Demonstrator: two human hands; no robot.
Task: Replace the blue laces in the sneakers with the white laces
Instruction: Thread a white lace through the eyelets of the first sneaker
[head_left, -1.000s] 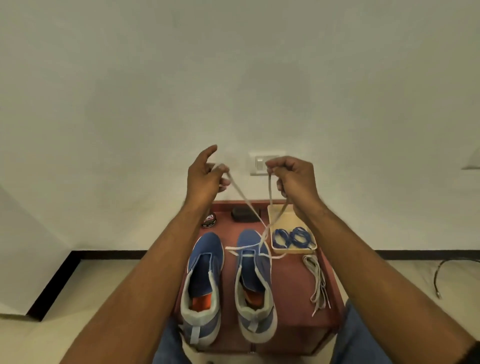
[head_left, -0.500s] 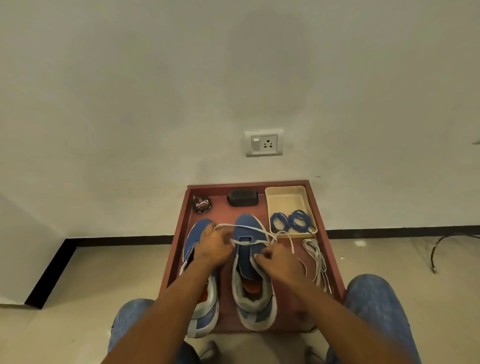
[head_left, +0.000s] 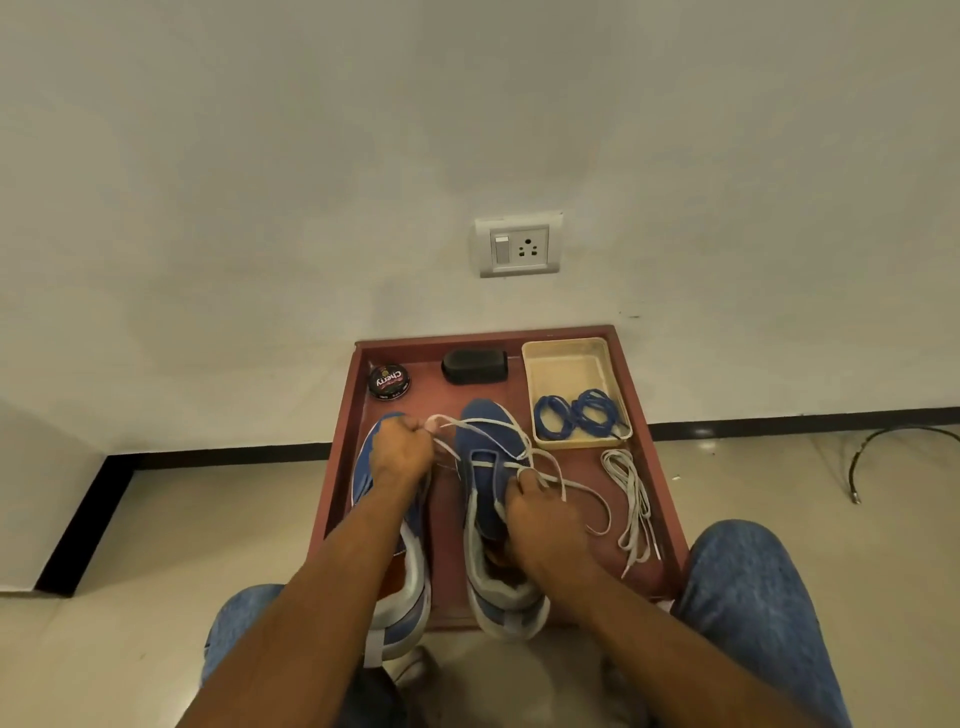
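The tray (head_left: 657, 467) is a red-brown rectangle with a raised rim; its far edge meets the wall (head_left: 311, 156) ahead of both hands, and its near edge lies between the person's knees. Bare tray floor shows between the two sneakers and to the right of the right hand (head_left: 540, 519), around the spare lace (head_left: 631, 499). The left hand (head_left: 400, 452) is curled into a fist over the toe of the left sneaker (head_left: 410, 587) and grips one end of the white lace (head_left: 498, 423). The right hand rests on the tongue of the right sneaker (head_left: 491, 441), fingers curled, pinching the other run of the same lace at the eyelets. The white lace crosses the right sneaker's toe in flat bands and loops loosely to the right of the right hand. Both sneakers are blue with grey heels, toes pointing at the wall. The blue laces (head_left: 576, 415) lie coiled in a cream bin (head_left: 566, 358) ahead and right of the right hand. A polish tin (head_left: 388, 381) and a black block (head_left: 474, 366) sit ahead of the left hand, near the far rim. A socket (head_left: 518, 244) is mounted on the wall above.
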